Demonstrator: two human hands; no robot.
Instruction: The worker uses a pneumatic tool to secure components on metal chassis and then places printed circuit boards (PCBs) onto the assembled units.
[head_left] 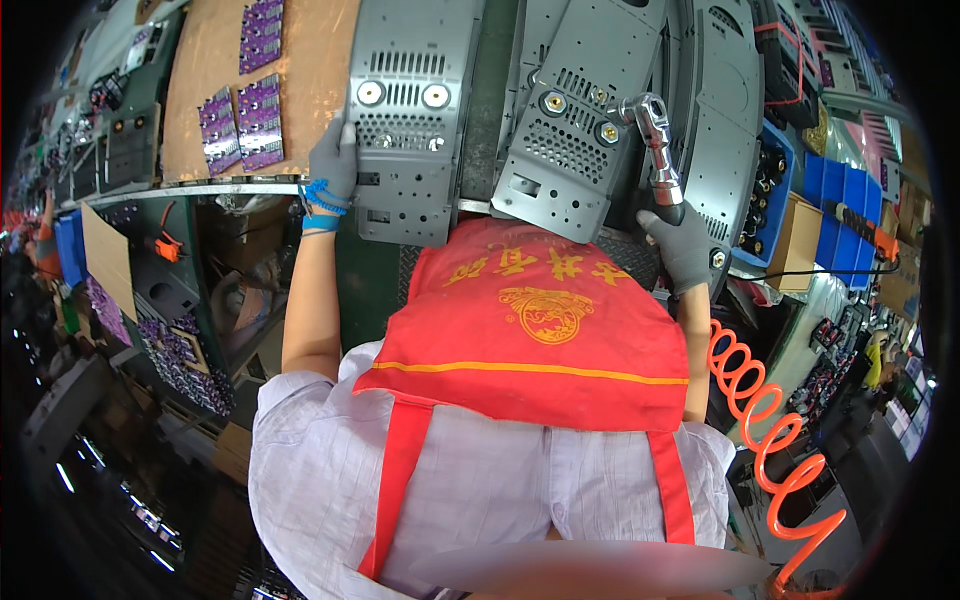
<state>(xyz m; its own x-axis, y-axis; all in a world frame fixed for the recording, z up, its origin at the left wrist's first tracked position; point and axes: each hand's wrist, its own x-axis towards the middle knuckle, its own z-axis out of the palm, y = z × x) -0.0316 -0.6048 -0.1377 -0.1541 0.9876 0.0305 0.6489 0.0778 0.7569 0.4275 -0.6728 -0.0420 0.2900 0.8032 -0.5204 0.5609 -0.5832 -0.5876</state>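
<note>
My left hand (334,165), in a grey glove with blue bands at the wrist, is closed on the left edge of a grey perforated metal panel (405,205). That panel carries two pale round fittings side by side. In my gloved right hand (680,250) is the dark handle of a chrome ratchet wrench (657,150). The wrench's head reaches over a second, tilted metal panel (552,190), close to one of its brass-centred round fittings (607,132). Whether the head touches the fitting is hard to tell. The second panel's near end lies by my red apron (560,330).
Several purple circuit boards (260,120) lie on a brown board (310,60) at the left. More grey panels (722,130) stand at the right, beside a blue bin (768,190) of dark parts. An orange coiled hose (768,400) hangs at my right; an orange-and-black tool (865,232) lies beyond.
</note>
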